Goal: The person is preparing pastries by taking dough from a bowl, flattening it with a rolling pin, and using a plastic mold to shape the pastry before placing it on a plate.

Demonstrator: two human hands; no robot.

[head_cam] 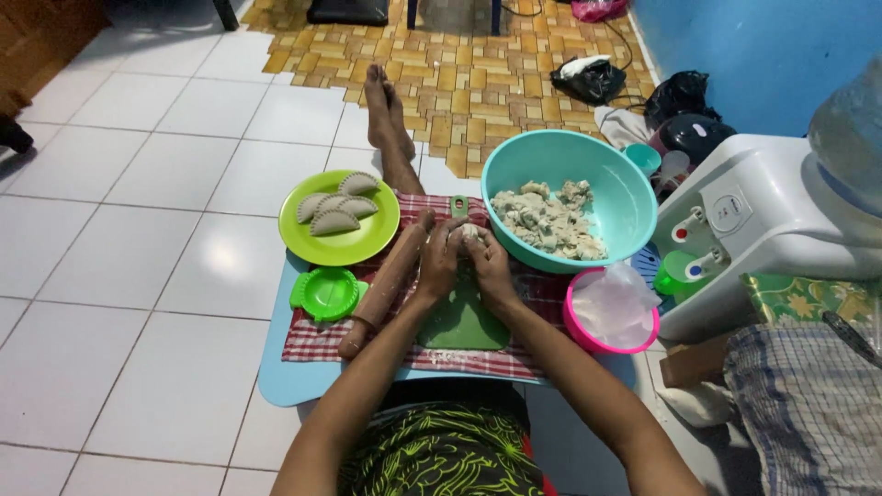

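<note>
Both hands (464, 257) seemingly cup a dough lump (471, 232) between rolling pin (386, 285) and turquoise bowl (625, 197).

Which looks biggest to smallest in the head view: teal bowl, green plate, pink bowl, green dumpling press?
1. Teal bowl
2. Green plate
3. Pink bowl, slightly nearer the camera, so its gap to the plate is unsure
4. Green dumpling press

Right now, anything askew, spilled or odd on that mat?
Nothing spilled or damaged. Both hands, left hand and right hand, press a dough lump over the green board. The rolling pin lies diagonally beside them, one end overlapping the green plate.
</note>
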